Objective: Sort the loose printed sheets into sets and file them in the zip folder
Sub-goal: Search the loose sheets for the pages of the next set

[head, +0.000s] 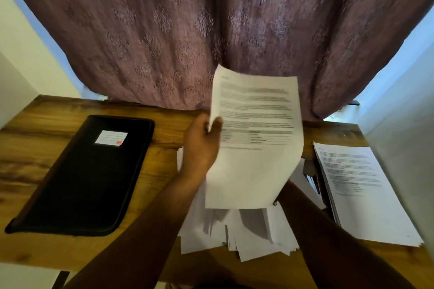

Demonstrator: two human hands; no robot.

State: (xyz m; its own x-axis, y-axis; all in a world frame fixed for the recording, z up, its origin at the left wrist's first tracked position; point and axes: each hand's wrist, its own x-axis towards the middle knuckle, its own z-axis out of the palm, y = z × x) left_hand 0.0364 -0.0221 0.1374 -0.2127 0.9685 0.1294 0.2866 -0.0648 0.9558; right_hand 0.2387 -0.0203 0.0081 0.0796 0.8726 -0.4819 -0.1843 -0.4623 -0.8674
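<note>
My left hand (202, 145) pinches the left edge of a printed sheet (256, 138) and holds it raised above the desk. Under it lies a messy pile of loose sheets (244, 234), fanned out near the front edge. My right forearm runs in from the lower right; the raised sheet hides that hand completely. A neat stack of printed sheets (361, 195) lies at the right end of the desk. The black zip folder (87, 178) lies flat and zipped shut on the left, with a white label (111, 138) on its cover.
The wooden desk (35, 155) stands against a purple patterned curtain (211, 30) that hangs down to its back edge. Some dark small objects (313, 178) sit between the loose pile and the right stack. Pale walls close in on both sides.
</note>
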